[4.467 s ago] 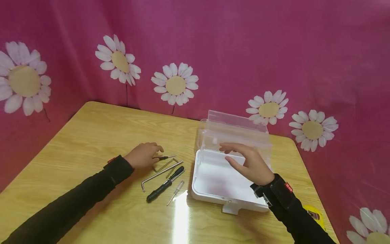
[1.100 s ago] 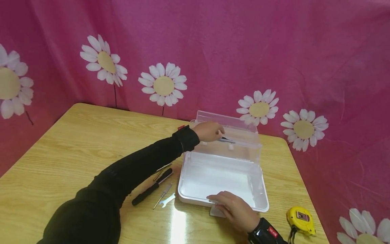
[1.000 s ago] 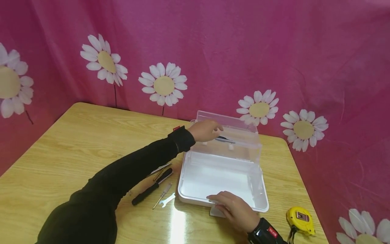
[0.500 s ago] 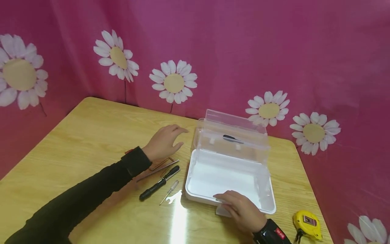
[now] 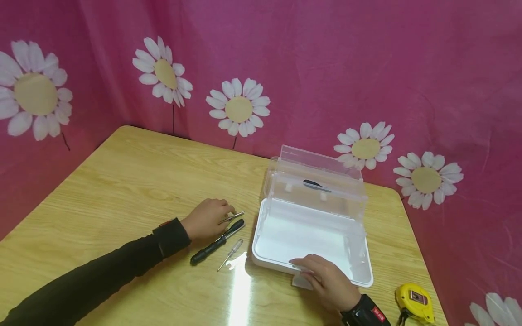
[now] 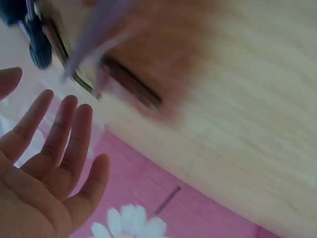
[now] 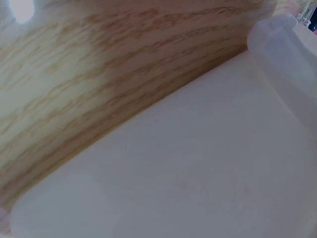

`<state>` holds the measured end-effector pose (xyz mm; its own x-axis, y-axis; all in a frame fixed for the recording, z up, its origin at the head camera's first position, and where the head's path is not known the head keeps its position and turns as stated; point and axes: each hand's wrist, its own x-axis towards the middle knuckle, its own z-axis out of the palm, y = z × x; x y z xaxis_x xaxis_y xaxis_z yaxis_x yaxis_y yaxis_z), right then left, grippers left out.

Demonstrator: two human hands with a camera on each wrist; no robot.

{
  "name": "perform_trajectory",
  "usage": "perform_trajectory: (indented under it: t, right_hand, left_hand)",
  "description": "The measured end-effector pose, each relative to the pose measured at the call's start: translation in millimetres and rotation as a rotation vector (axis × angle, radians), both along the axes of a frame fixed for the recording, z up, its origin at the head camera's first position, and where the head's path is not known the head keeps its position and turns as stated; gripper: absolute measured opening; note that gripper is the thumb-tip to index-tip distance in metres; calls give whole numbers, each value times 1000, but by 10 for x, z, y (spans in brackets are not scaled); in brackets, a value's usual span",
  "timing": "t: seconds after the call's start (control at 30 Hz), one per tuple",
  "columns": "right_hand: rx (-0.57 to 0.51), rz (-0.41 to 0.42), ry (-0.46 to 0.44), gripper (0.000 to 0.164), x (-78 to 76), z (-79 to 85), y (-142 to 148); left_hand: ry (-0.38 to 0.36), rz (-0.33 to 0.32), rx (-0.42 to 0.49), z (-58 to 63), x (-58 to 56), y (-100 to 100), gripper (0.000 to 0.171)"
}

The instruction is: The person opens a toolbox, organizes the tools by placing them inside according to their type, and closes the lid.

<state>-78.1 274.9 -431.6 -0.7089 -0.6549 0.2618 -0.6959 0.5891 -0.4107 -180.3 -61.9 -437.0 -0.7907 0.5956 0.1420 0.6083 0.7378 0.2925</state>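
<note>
In the head view my left hand (image 5: 208,218) is over the L-shaped hex keys (image 5: 233,217), mostly covering them. The left wrist view shows its fingers loosely extended and apart from the blurred keys (image 6: 131,82). A black-handled screwdriver (image 5: 209,251), a small clear-handled screwdriver (image 5: 236,246) and an open-end wrench (image 5: 230,264) lie just right of this hand. My right hand (image 5: 328,280) grips the front rim of the white toolbox (image 5: 261,258) by its latch (image 5: 301,281). The right wrist view shows only the box's wall (image 7: 173,163) and latch (image 7: 282,49), no fingers.
The toolbox's clear lid (image 5: 277,181) stands open at the back, with a small black-handled tool (image 5: 311,183) in its tray. A yellow tape measure (image 5: 415,302) sits near the table's right edge. A pink flowered curtain (image 5: 302,68) hangs behind the wooden table (image 5: 142,181).
My left hand took the small black-handled tool from the table, let it go in the lid tray, and came back left to the hex keys. My right hand came down onto the box's front rim.
</note>
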Motion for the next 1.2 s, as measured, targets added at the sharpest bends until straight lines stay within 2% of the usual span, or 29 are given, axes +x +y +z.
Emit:
perform_trajectory:
  t: [0.33,0.5,0.57,0.8,1.0,1.2]
  right_hand:
    - [-6,-7,16,40,-2,8,5]
    - [-22,-5,47,42,-5,-9,-3]
    - [-28,-1,57,45,-6,-19,-7]
    - [-26,-2,58,42,4,-36,-8]
    - [-23,-8,58,40,11,-36,-10]
    - [-29,0,70,40,8,-20,-15]
  left_hand:
    - [4,-138,-63,-27,39,225,31]
    - [45,-183,-85,-55,16,293,25]
    - [38,-186,-80,-60,6,308,23]
    - [-62,-172,-39,-47,-3,320,25]
    - [-72,-126,-57,-28,2,306,22]
    - [-86,-119,-76,-12,24,301,18]
